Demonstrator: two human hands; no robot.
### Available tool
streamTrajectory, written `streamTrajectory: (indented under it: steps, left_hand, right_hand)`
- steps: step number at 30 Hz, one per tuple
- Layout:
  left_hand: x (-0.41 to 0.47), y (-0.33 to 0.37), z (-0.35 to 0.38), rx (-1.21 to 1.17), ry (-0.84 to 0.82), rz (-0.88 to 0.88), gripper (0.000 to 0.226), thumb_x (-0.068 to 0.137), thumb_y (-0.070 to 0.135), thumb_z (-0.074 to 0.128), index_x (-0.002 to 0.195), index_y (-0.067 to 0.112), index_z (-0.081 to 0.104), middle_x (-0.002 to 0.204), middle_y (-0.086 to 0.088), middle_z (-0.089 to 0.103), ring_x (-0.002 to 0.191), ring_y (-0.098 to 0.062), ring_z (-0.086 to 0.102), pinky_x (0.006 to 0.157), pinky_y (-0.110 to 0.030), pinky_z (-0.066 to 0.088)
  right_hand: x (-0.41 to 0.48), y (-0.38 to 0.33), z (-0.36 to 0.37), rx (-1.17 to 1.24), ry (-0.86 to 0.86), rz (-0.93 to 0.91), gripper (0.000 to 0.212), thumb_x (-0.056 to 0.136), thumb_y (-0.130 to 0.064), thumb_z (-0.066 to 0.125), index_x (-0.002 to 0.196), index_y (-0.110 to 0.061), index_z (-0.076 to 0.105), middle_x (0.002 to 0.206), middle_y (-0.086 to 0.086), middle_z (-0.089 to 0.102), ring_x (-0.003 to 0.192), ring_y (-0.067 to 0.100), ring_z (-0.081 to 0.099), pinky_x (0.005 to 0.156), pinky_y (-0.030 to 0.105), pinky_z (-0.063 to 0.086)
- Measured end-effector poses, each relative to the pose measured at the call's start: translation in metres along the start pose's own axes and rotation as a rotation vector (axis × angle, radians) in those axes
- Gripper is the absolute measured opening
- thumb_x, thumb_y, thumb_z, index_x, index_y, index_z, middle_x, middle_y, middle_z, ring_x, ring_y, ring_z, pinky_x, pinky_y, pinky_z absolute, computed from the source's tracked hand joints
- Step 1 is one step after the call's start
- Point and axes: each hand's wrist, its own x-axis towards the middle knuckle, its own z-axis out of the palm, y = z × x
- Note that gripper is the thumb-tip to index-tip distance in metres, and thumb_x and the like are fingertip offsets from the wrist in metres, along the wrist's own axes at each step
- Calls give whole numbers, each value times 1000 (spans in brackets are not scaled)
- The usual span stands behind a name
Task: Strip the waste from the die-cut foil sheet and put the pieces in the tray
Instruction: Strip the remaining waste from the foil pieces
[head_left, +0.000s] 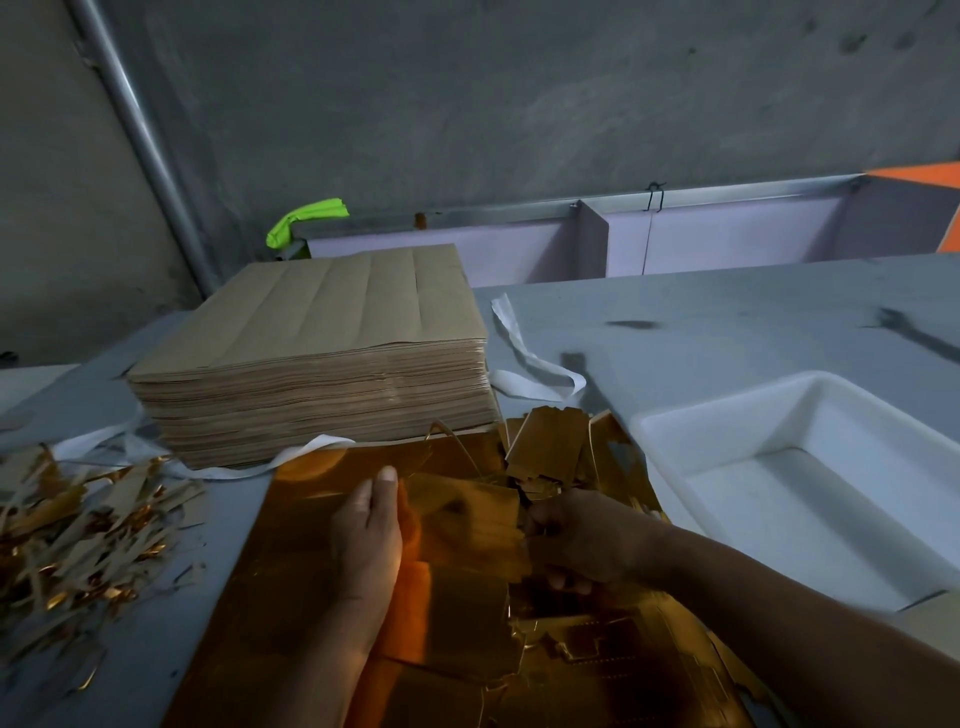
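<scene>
A shiny gold die-cut foil sheet (306, 530) lies on the grey table in front of me. My left hand (371, 530) rests flat on it, fingers straight, at the left edge of a cut gold piece (462, 512). My right hand (582, 543) has its fingers curled round the right side of that piece. Several loose gold pieces (556, 447) lie heaped just beyond the hands. The white tray (691, 431) stands to the right and holds nothing that I can see.
A tall stack of brown sheets (322, 364) sits behind the foil, with white straps (524, 353) around it. Gold and brown waste strips (78, 525) are piled at the left. A grey wall and a metal rail (675, 197) close off the back.
</scene>
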Motion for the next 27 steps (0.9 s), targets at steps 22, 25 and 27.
streamTrajectory:
  steps: [22, 25, 27]
  left_hand:
    - [4, -4, 3, 101, 3, 13, 35, 101, 38, 43, 81, 13, 56, 65, -3, 45, 58, -18, 45, 53, -27, 36]
    - [3, -2, 3, 113, -3, 19, 34, 101, 38, 44, 83, 13, 58, 66, -4, 49, 59, -19, 48, 53, -27, 37]
    - [3, -2, 4, 117, -10, 19, 34, 101, 38, 44, 82, 14, 58, 65, -3, 48, 58, -18, 47, 52, -26, 36]
  right_hand:
    - [-2, -2, -7, 28, -18, 27, 18, 100, -23, 49, 84, -23, 58, 67, -7, 63, 50, 3, 57, 48, 16, 41]
    - [-3, -5, -10, 64, -13, 64, 21, 100, -20, 48, 81, -22, 57, 65, -5, 62, 50, 7, 55, 45, 16, 38]
    - [-4, -6, -11, 100, -13, 86, 20, 100, -21, 49, 82, -21, 58, 66, -3, 62, 50, 8, 54, 45, 17, 38]
